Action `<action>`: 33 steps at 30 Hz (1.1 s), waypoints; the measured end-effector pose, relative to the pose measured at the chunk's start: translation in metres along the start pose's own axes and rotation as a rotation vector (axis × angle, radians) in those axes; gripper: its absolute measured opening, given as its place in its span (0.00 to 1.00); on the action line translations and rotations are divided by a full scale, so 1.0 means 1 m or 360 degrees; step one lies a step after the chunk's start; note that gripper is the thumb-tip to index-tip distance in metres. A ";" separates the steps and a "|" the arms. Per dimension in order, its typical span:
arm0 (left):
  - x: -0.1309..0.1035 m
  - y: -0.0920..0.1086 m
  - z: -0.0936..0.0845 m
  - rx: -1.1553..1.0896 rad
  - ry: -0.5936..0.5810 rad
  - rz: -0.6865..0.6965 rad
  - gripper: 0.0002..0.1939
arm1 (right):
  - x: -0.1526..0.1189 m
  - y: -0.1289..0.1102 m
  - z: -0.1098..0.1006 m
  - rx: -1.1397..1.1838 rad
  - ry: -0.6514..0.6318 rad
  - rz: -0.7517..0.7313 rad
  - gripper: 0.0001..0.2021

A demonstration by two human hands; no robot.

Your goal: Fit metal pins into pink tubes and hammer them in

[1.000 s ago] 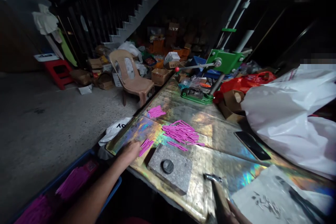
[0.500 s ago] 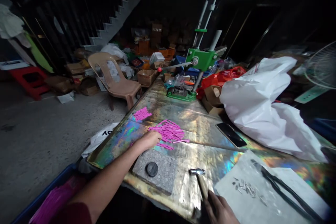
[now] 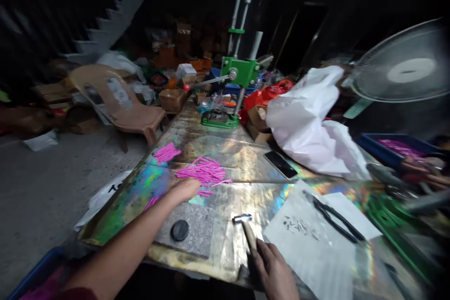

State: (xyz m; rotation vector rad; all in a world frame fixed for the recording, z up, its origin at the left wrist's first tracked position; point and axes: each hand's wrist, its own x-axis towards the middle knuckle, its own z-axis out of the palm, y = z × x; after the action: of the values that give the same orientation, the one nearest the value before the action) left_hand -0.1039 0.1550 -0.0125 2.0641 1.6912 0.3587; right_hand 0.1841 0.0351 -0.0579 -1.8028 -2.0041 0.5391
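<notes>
My left hand (image 3: 187,189) is closed at the near edge of a pile of pink sticks (image 3: 203,171); whatever its fingers hold is hidden. A smaller bundle of pink sticks (image 3: 167,152) lies farther left. Below that hand sits a grey stone block (image 3: 197,232) with a round black piece (image 3: 179,230) on it. My right hand (image 3: 272,265) is wrapped round the wooden handle of a hammer (image 3: 243,219), whose metal head is over the table right of the block. Small metal pieces (image 3: 300,226) and black-handled cutters (image 3: 337,220) lie on white paper (image 3: 309,262).
A phone (image 3: 280,164) lies beyond the paper, beside a large white bag (image 3: 309,124). A green press (image 3: 239,72) stands at the table's far end. At right are a fan (image 3: 409,70), a blue crate (image 3: 372,147) and a person's hand (image 3: 416,168). A chair (image 3: 130,115) stands left.
The view has turned right, so the table things appear farther left and the crate and another person's hand show at the right. Both my hands remain at the sticks and the hammer.
</notes>
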 end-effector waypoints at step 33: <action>-0.074 0.061 -0.010 -0.0785 0.0098 0.0107 0.09 | 0.055 0.061 -0.057 0.0035 0.0250 0.0419 0.06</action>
State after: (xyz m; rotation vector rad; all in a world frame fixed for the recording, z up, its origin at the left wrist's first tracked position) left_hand -0.0722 0.0757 0.0321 1.7561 1.3909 0.7819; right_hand 0.2604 0.0973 -0.0397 -2.0419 -1.6637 0.4766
